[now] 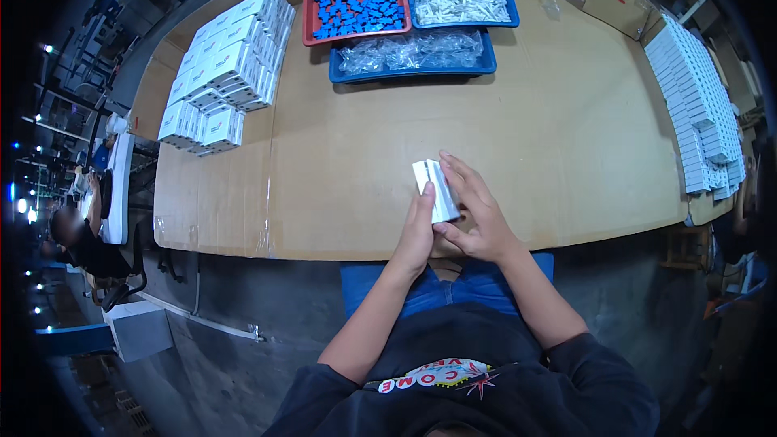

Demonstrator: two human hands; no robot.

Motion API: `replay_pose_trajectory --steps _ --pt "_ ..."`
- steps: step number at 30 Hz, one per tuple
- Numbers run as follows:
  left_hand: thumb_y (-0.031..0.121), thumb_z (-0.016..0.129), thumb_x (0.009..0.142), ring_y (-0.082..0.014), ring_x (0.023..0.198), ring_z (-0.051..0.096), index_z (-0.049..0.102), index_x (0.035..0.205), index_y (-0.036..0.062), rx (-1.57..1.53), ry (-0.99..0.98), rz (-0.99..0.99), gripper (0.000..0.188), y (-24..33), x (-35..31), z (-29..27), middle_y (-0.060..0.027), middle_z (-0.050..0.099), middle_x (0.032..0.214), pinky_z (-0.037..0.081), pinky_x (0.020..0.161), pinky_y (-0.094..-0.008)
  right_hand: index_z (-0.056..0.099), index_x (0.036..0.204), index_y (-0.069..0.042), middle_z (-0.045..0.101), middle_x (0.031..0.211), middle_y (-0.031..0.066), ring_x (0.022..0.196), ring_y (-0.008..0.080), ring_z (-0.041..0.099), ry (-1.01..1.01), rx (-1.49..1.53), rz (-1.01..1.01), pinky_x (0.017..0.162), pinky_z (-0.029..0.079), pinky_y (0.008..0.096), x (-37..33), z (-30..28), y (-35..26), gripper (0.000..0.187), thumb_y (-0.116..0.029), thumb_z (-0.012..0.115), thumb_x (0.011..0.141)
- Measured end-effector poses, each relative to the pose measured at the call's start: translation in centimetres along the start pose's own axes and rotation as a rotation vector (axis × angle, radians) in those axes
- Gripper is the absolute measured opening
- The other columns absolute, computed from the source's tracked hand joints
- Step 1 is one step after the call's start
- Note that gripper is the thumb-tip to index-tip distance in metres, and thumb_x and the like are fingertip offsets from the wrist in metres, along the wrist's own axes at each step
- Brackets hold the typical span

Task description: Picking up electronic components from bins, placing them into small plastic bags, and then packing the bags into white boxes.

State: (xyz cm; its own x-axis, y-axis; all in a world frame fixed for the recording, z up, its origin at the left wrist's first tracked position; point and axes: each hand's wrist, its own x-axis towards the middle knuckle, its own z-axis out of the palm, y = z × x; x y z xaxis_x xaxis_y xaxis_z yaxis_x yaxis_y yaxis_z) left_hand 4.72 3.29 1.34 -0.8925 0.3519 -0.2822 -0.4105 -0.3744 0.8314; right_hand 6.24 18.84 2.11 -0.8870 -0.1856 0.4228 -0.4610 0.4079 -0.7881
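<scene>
Between my two hands, above the near middle of the cardboard-covered table (348, 162), is a small white box (435, 192). It is tilted, and a dark line runs along its length. My left hand (418, 231) grips its near left side, with the thumb lying on the top face. Along its right side my right hand (477, 214) is curled, thumb at the near end and fingers reaching to the far end. Parts of the box are covered by my fingers, so I cannot tell whether a flap stands apart.
Stacked white boxes (218, 65) stand at the far left. At the back are a red tray (307, 0) of blue pieces, a blue tray (513, 12) of white sticks and a blue tray (413, 78) of clear plastic bags. More white boxes (696, 109) line the right edge. A person (89, 243) sits left.
</scene>
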Motion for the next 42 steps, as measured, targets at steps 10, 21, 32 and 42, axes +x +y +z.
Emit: replay_pose_trajectory --steps 10,21,32,42 --pt "0.058 0.039 0.110 -0.0120 0.109 0.063 0.047 0.148 0.0098 -0.095 -0.056 -0.141 0.061 0.3 -1.6 1.9 -0.0040 0.063 0.124 0.052 0.090 -0.0288 0.053 0.145 0.007 0.054 0.146 0.0312 0.136 0.0472 0.055 0.197 -0.049 -0.227 0.114 0.043 0.0524 0.0 1.0 1.8 0.093 -0.070 0.059 0.093" --pt "0.057 0.042 0.109 -0.0174 0.126 0.058 0.039 0.156 0.0059 -0.038 -0.096 -0.073 0.070 -1.1 -1.1 0.6 -0.0073 0.059 0.139 0.046 0.109 -0.0339 0.048 0.148 0.012 0.055 0.145 0.0325 0.131 0.0439 0.060 0.241 -0.008 -0.178 0.108 0.049 0.0447 -0.4 2.1 1.8 0.100 -0.075 0.043 0.098" --pt "0.044 0.056 0.103 -0.0261 0.129 0.056 0.011 0.167 0.0071 0.150 -0.022 0.269 0.087 1.2 -0.3 0.5 -0.0168 0.050 0.143 0.046 0.110 -0.0400 0.047 0.152 0.005 0.041 0.162 0.0219 0.151 0.0348 0.039 0.197 0.529 0.229 0.124 0.030 0.0428 -0.5 1.4 0.5 0.071 -0.052 0.039 0.110" --pt "0.034 0.046 0.112 -0.0155 0.110 0.059 0.037 0.148 0.0043 0.102 0.077 0.151 0.047 0.2 0.0 0.5 -0.0098 0.056 0.125 0.053 0.092 -0.0320 0.060 0.139 0.004 0.059 0.147 0.0214 0.135 0.0354 0.059 0.053 0.099 0.016 0.109 0.051 0.0408 -1.1 1.3 1.1 0.051 -0.004 0.068 0.089"
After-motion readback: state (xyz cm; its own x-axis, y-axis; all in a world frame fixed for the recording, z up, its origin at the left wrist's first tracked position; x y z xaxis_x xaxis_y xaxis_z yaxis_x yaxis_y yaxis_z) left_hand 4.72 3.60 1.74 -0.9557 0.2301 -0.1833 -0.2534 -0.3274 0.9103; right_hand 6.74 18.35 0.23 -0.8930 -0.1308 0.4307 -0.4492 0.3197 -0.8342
